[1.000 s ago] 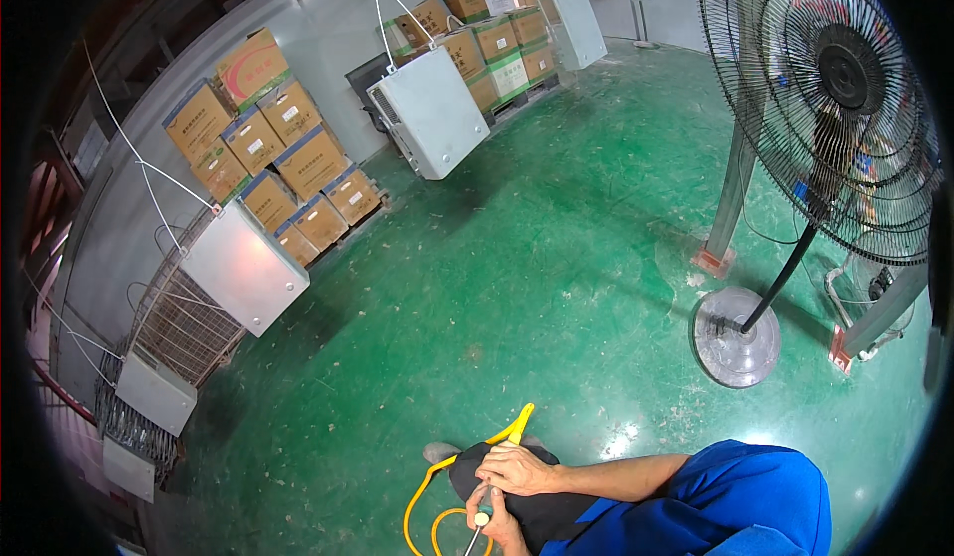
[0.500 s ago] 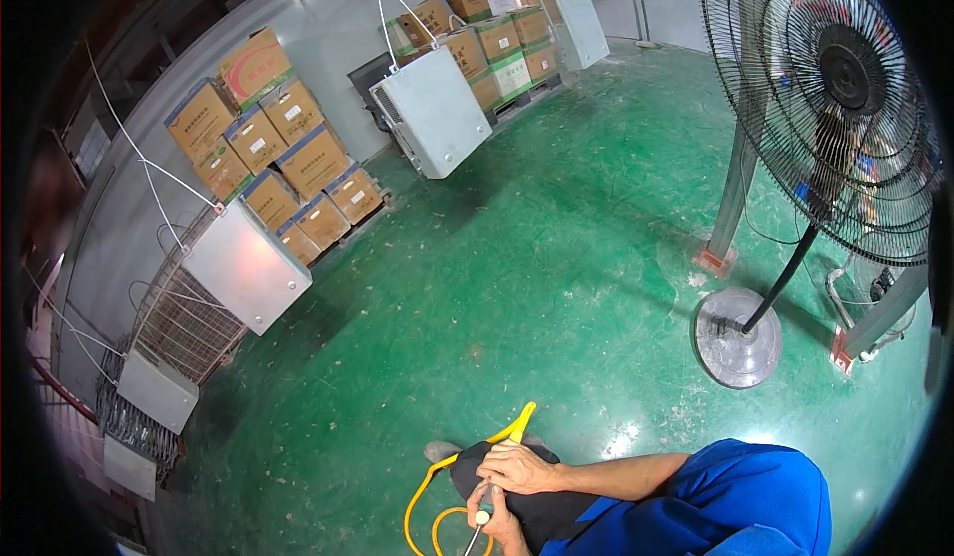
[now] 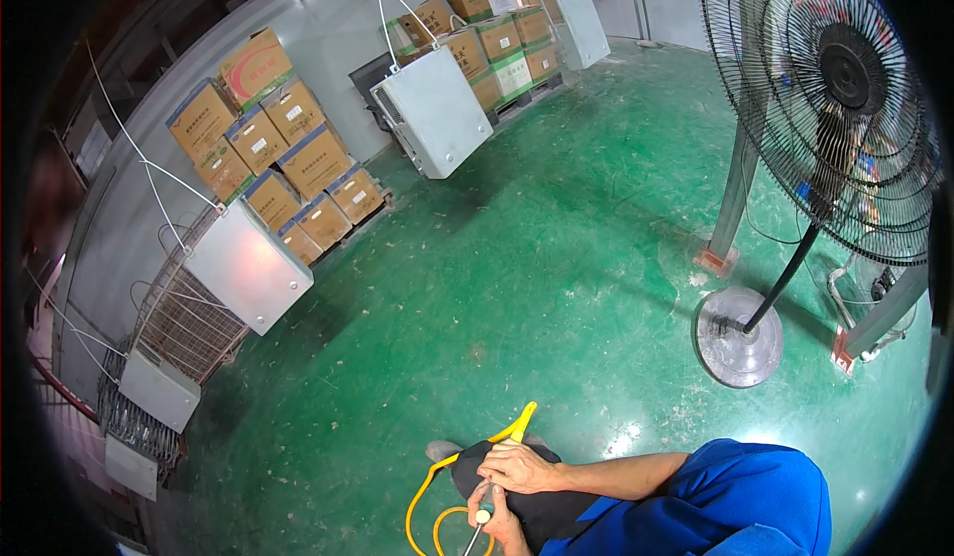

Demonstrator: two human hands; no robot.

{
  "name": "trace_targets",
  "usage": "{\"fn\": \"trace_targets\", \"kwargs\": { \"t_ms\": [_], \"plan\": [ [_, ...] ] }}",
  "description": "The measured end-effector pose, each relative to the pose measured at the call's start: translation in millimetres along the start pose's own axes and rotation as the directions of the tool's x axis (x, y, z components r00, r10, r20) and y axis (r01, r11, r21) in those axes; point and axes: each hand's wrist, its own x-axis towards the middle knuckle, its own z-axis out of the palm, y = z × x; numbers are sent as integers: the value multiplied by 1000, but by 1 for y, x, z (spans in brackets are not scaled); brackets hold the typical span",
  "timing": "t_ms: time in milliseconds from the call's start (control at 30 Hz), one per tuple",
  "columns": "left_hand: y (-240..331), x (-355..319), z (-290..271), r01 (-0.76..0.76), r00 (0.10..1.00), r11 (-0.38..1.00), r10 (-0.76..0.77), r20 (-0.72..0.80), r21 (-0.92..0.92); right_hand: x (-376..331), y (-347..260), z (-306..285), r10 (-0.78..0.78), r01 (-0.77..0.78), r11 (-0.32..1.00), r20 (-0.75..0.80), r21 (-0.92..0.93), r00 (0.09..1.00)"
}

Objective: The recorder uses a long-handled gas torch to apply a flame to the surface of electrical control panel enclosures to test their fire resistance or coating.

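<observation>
Step, seemingly: two-handed steadying | left hand [image 3: 504, 530] curls round pale-capped rod [image 3: 481, 519], beside dark cloth [image 3: 550, 519] | right hand [image 3: 522, 470] just above, fingers close together, cannot tell what they grip | yellow hose [image 3: 521, 423] loops alongside | next move likely calls for firm hold, slack hose

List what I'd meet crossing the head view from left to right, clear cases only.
Grey hanging box with a reddish sheen → central grey hanging box → slanting yellow tip at lower centre → far grey hanging box → black standing fan.
</observation>
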Motion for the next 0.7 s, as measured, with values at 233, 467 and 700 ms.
{"fn": "trace_targets", "kwargs": {
  "t_ms": [233,467,700],
  "plan": [
    [2,-1,1,42,999,999,-42,-29,-11,-1,2,2,-13,13,1000,-9,-4,1000],
    [5,-1,1,51,998,999,-51,-26,-6,-1,1,1,-4,4,1000,-12,7,1000],
    [1,0,0,27,999,1000,-28,-27,-8,0,-1,-1,2,-2,1000,-6,7,1000]
  ]
}}
